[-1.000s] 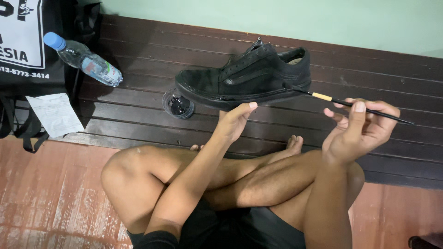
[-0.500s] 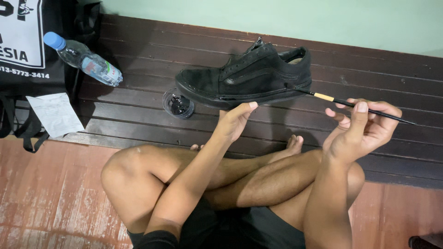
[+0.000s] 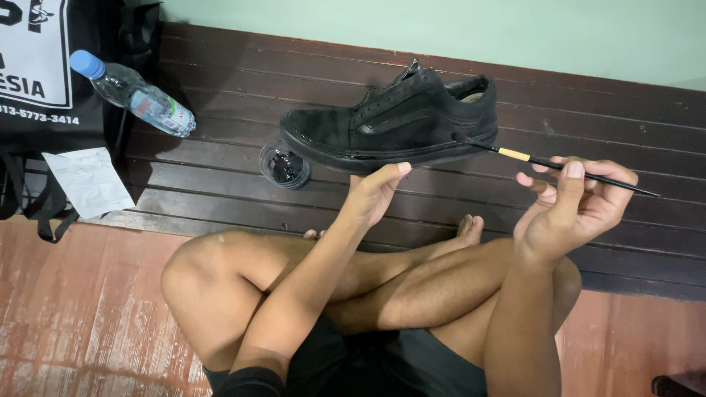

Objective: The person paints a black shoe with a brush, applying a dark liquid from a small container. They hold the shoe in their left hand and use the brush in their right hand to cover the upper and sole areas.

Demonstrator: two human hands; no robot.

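- The black shoe (image 3: 390, 125) lies on its side on the dark slatted desk (image 3: 220, 198); light, with a soft upper and a stiffer sole edge, the better place to grip.
- Left hand (image 3: 375, 195) fingers curl under that sole, steadying it.
- Right hand (image 3: 573, 206) fingers pinch a thin, stiff brush (image 3: 559, 165), tip at the heel.
- A small cup (image 3: 283, 165), probably of black paint, sits just left of the left fingers; a water bottle (image 3: 136, 95) lies further off.

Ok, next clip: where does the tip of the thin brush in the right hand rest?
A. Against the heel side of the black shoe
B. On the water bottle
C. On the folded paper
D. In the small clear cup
A: the right hand holds the thin brush with its tip touching the black shoe near the heel, away from the small clear cup.
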